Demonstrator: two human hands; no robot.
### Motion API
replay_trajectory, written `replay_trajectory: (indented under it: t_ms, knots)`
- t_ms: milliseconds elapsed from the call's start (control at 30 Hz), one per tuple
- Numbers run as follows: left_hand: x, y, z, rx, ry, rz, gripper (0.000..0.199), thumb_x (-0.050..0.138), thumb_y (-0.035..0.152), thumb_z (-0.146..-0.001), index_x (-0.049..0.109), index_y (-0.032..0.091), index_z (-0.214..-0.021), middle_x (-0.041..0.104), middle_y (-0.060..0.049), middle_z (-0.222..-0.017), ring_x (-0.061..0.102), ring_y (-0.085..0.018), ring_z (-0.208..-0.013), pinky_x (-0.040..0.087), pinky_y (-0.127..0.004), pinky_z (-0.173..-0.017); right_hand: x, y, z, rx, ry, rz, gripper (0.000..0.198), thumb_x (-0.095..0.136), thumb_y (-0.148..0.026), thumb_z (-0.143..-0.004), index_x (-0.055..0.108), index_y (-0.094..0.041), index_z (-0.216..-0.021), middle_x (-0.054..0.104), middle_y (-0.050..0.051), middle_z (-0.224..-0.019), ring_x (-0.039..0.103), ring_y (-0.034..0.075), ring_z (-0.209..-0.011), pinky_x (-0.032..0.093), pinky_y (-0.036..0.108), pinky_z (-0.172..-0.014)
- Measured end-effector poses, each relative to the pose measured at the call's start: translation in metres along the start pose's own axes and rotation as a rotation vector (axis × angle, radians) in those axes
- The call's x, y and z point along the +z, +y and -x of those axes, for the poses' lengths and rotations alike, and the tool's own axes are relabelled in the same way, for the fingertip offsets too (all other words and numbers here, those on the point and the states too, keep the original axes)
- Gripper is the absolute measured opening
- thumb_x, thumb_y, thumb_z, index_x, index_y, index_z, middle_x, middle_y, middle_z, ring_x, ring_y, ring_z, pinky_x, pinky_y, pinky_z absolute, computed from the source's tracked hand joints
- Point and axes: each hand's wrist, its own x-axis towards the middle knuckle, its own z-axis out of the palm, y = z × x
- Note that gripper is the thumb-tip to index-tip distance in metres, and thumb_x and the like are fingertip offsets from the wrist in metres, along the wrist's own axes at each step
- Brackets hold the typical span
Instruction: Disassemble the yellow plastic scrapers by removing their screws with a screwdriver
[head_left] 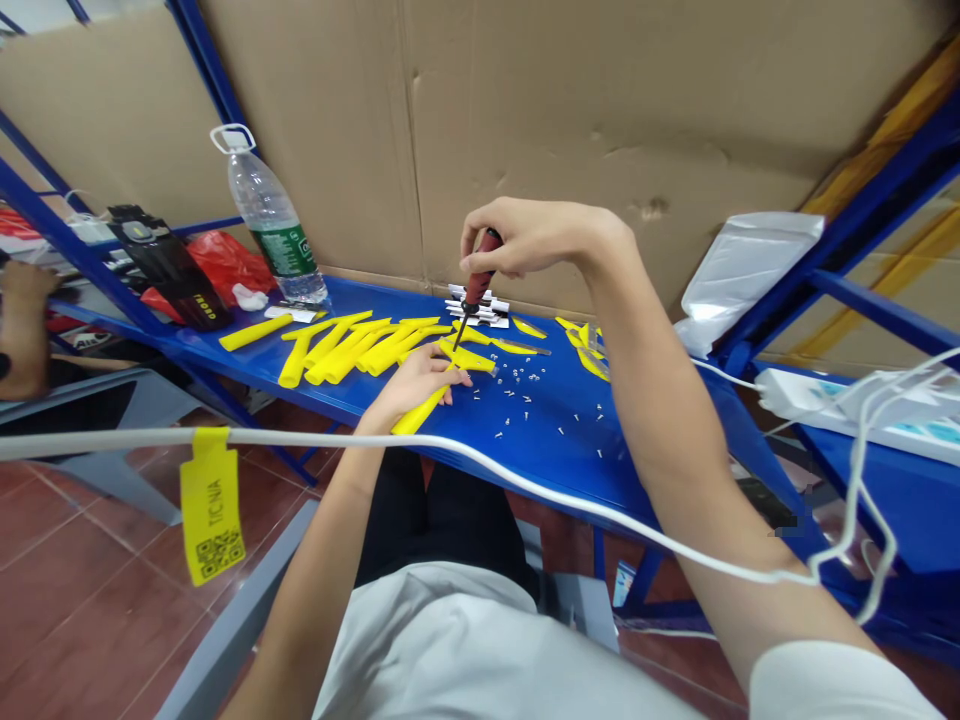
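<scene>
My right hand [517,235] is closed round the red and black handle of a screwdriver [478,285], held upright with its shaft pointing down. The tip meets a yellow plastic handle [424,408], which my left hand [420,385] grips against the blue table [517,460]. Whether the tip sits in a screw is too small to make out. Several more yellow handles [330,350] lie in a row to the left of my left hand. Small loose screws [526,400] and nuts are scattered to its right. Yellow pieces with blades [517,347] lie just behind.
Along the back are a large water bottle [281,225], a black bottle [169,265], a red plastic bag [225,262] and a stack of white-and-black pieces [487,308]. More yellow pieces [589,350] lie right. A white cable [480,455] crosses in front. Another person's arm [26,320] shows far left.
</scene>
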Motion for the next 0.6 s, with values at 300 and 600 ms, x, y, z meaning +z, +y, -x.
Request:
replay_trajectory:
  t_ms: [300, 600]
  knots:
    - [-0.0005, -0.0013, 0.0002, -0.007, 0.019, -0.007, 0.044, 0.090, 0.016, -0.090, 0.065, 0.023, -0.125, 0.086, -0.009, -0.096, 0.071, -0.020, -0.060, 0.050, -0.029, -0.056, 0.0009, 0.0016, -0.0034, -0.064, 0.041, 0.032, 0.025, 0.091, -0.045, -0.095, 0.081, -0.025, -0.107, 0.086, 0.003, -0.095, 0.069, 0.020, -0.082, 0.040, 0.032, -0.068]
    - [0.0008, 0.0001, 0.0010, 0.013, 0.021, -0.022, 0.040, 0.090, 0.017, -0.088, 0.065, 0.025, -0.119, 0.086, -0.008, -0.094, 0.071, -0.021, -0.059, 0.053, -0.032, -0.056, 0.0002, 0.0007, -0.0010, -0.020, 0.043, -0.012, 0.029, 0.094, -0.044, -0.091, 0.080, -0.027, -0.110, 0.086, 0.002, -0.094, 0.070, 0.020, -0.080, 0.041, 0.032, -0.066]
